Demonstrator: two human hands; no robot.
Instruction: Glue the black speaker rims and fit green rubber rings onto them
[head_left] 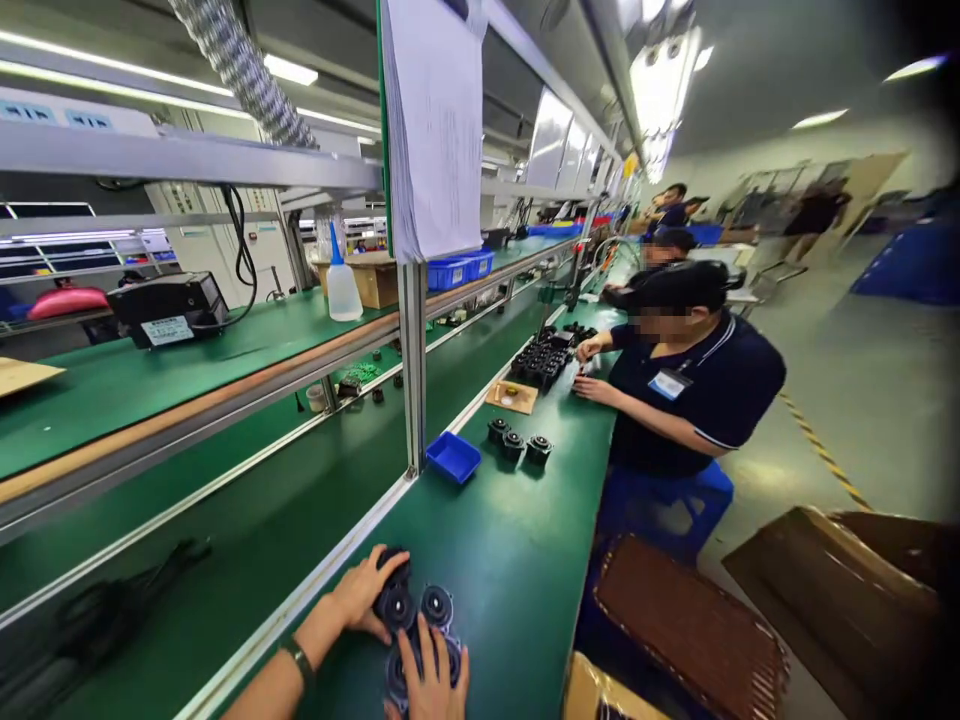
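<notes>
At the near end of the green bench, several black round parts that look like small speakers (436, 604) stand bunched together. My left hand (360, 597) has its thumb and fingers around the parts on the left side of the bunch, gripping a black speaker-like part (398, 608). From the near side, my right hand (431, 675) lies over the closest parts, its fingers stretched out and apart, touching them. Those fingers partly hide the parts beneath. Farther along, a blue tray (454, 458) sits by the metal post, with more such black parts (513, 445) beside it.
A co-worker (682, 370) sits at the right of the bench, hands near a black rack of parts (544, 360). A wooden board (511, 397) lies before it. The post (413, 370) and shelf (330, 365) rise on the left. A brown crate (690, 630) stands lower right.
</notes>
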